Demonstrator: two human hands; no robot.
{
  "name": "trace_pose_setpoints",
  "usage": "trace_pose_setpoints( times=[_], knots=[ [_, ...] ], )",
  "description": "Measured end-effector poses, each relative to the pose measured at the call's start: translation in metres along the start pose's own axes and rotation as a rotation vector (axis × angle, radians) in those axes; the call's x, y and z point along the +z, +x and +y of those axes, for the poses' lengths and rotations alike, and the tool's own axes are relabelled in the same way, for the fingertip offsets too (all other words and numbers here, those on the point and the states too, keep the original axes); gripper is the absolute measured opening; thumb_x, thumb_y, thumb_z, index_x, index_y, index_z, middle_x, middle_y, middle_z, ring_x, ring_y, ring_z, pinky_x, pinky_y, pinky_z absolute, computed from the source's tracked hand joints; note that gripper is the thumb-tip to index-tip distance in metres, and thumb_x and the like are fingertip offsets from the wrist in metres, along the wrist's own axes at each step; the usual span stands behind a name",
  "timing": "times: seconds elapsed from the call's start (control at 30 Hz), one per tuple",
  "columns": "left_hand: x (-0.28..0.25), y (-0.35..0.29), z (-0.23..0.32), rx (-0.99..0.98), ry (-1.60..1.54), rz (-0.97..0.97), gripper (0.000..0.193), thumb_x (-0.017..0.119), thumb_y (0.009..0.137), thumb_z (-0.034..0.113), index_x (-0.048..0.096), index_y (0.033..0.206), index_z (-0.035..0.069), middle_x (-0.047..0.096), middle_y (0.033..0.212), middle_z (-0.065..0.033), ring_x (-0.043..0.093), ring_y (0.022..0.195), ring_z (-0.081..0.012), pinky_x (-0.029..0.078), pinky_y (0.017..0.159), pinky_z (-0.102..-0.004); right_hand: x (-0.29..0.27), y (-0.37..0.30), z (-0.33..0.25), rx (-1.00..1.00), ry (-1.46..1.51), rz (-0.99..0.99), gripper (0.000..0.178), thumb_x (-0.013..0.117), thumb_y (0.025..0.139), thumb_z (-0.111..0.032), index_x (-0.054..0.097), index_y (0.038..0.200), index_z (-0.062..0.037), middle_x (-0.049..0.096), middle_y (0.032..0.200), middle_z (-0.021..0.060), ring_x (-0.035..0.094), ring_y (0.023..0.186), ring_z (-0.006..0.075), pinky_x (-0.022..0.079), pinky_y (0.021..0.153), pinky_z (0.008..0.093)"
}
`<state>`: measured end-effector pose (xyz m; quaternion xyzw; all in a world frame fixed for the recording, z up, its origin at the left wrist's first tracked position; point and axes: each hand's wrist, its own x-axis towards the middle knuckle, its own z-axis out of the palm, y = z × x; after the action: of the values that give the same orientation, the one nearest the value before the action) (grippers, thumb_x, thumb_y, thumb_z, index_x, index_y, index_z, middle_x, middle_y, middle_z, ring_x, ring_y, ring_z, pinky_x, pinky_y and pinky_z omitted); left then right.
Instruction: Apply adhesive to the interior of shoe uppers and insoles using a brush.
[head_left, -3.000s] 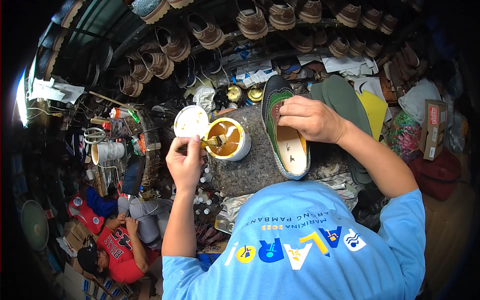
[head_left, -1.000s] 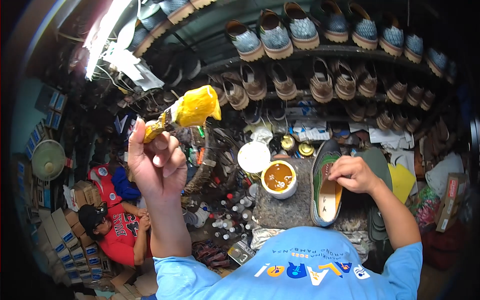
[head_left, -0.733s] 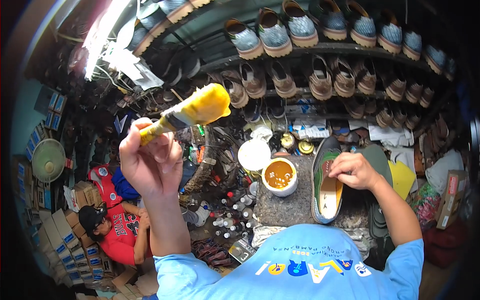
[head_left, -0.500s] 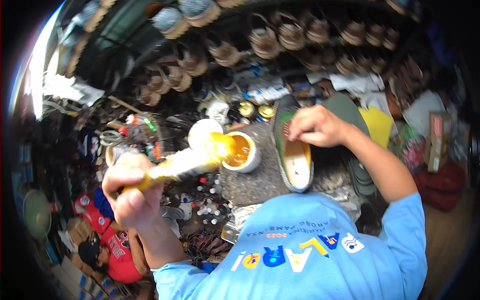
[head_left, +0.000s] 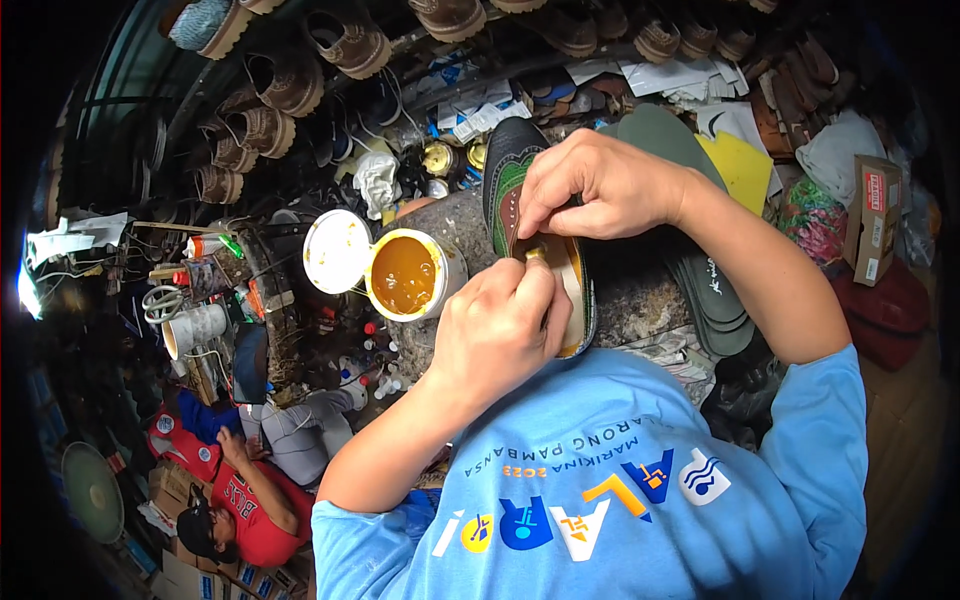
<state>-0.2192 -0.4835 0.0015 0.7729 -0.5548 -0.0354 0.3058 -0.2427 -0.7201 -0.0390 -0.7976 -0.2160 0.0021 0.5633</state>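
A dark shoe (head_left: 514, 142) with green and brown panels and a pale insole lies lengthwise in front of me on a grey stone block (head_left: 640, 300). My right hand (head_left: 596, 188) is closed, pinching the edge of the shoe's upper by the lace holes. Closed fingers of my left hand (head_left: 502, 318) reach into the opening, gripping a glue brush (head_left: 537, 253); only its yellow-coated end shows, and the handle is hidden. Left of the shoe stands a white tub (head_left: 453, 268) of amber glue, its lid (head_left: 336, 251) tipped back beside it.
Green sole-shaped pieces (head_left: 712, 300) are stacked right of the shoe, near a yellow sheet (head_left: 738, 165). Brown shoes (head_left: 350, 45) line the shelf above. A box (head_left: 873, 220) stands far right. A person in a red shirt (head_left: 268, 515) sits lower left.
My left hand has brought the brush from left of the glue tub rightward into the shoe. My right hand stays at the shoe's upper. The view has shifted.
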Motion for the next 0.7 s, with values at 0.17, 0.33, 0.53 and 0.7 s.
trace_pose_setpoints(
  times=[0.17, 0.33, 0.53, 0.7],
  knots=[
    [-0.024, -0.005, 0.018, -0.153, -0.133, -0.124, 0.008, 0.075, 0.085, -0.001, 0.067, 0.082, 0.001, 0.057, 0.064, -0.0113, 0.059, 0.051, -0.0273, 0.047, 0.049, -0.0390, -0.001, -0.001, 0.002, -0.013, 0.039, 0.004, 0.026, 0.064, 0.078, -0.006, 0.081, 0.097, -0.0017, 0.078, 0.096, 0.0148, 0.075, 0.089, 0.0273, 0.059, 0.084, 0.0362],
    [-0.006, 0.006, 0.001, -0.123, -0.041, -0.051, 0.007, 0.075, 0.085, 0.000, 0.068, 0.088, 0.000, 0.057, 0.067, -0.0128, 0.061, 0.055, -0.0291, 0.048, 0.051, -0.0394, -0.002, -0.001, 0.004, -0.009, 0.044, 0.011, 0.026, 0.069, 0.078, 0.001, 0.082, 0.100, -0.0034, 0.078, 0.098, 0.0120, 0.074, 0.092, 0.0269, 0.059, 0.083, 0.0361],
    [-0.031, 0.017, 0.015, -0.139, -0.087, -0.089, 0.007, 0.073, 0.084, -0.002, 0.070, 0.089, -0.001, 0.061, 0.071, -0.0137, 0.063, 0.058, -0.0289, 0.049, 0.054, -0.0389, 0.000, -0.002, 0.000, 0.003, 0.065, 0.031, 0.027, 0.065, 0.078, -0.005, 0.081, 0.100, -0.0022, 0.078, 0.097, 0.0139, 0.075, 0.092, 0.0267, 0.059, 0.085, 0.0356],
    [-0.032, 0.018, 0.010, -0.182, -0.192, -0.127, 0.008, 0.074, 0.083, 0.000, 0.071, 0.091, -0.001, 0.060, 0.071, -0.0140, 0.062, 0.059, -0.0303, 0.049, 0.055, -0.0390, 0.002, -0.002, 0.003, 0.005, 0.070, 0.028, 0.025, 0.067, 0.078, -0.003, 0.081, 0.100, -0.0029, 0.078, 0.098, 0.0129, 0.074, 0.093, 0.0267, 0.059, 0.085, 0.0365]
  ],
)
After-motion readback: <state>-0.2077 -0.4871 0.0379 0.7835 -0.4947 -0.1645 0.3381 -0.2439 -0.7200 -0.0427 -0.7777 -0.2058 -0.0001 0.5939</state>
